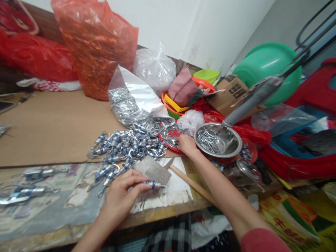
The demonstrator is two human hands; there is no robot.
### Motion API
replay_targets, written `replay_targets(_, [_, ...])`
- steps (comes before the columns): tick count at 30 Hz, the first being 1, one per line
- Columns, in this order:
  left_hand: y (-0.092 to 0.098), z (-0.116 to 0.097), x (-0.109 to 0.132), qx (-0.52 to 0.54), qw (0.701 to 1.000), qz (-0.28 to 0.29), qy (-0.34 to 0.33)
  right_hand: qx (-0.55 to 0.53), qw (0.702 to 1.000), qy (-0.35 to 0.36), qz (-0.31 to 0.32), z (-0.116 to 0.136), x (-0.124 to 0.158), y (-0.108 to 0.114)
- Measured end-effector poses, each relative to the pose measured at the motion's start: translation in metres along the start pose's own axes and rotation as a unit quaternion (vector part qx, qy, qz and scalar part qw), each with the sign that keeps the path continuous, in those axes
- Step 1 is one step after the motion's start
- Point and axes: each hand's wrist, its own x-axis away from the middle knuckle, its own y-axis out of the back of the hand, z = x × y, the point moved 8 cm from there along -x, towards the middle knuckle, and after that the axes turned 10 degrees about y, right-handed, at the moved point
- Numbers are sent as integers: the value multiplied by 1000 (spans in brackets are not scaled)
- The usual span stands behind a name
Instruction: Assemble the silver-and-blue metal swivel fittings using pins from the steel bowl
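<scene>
My left hand (127,190) pinches a blue-banded silver metal cylinder (154,184) between thumb and fingers; a thin pin end points right. It hangs just in front of a grey metal block (153,169) on white paper. My right hand (187,145) reaches into a red round tray (176,150) of small silver and red pieces. Its fingers are bent together at the pieces, and what they hold, if anything, is hidden. Left of the tray lies a pile of blue-and-silver fittings with hooks and rings (118,147).
A steel bowl of metal pins (231,147) stands right of my right hand. A wooden-handled tool (193,184) lies beneath my right forearm. Behind are an open bag of silver parts (122,106), an orange bag (99,52) and a green basin (270,70). Larger hook fittings (28,191) lie left.
</scene>
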Motion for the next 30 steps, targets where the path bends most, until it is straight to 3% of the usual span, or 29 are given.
replay_targets(5, [1,1,2,1,1000,5,-13,-81,992,-3,-92,-6,17,23])
replay_targets(7, [2,2,3,-2,1000,-6,-13,-122,985,-2,-125,6,32,31])
replay_targets(10, [3,8,3,2,999,-35,8,-230,961,10,-156,45,64,35])
replay_targets(12, [2,12,2,21,998,-44,25,-442,877,26,-186,75,86,35])
replay_targets(14, [0,11,3,40,998,-48,31,-547,812,30,-200,99,104,35])
replay_targets(17, [2,3,4,42,997,-62,16,-603,774,4,-193,117,118,31])
replay_targets(22, [5,-12,9,30,998,-54,-29,-653,739,-25,-165,120,121,22])
replay_targets(26, [5,-16,11,54,997,-40,-48,-661,730,-23,-170,121,127,21])
replay_targets(28, [5,-18,12,63,996,-36,-48,-654,736,-20,-171,120,131,21])
replay_targets(30, [6,-19,13,82,996,-28,-39,-615,766,17,-186,119,136,28])
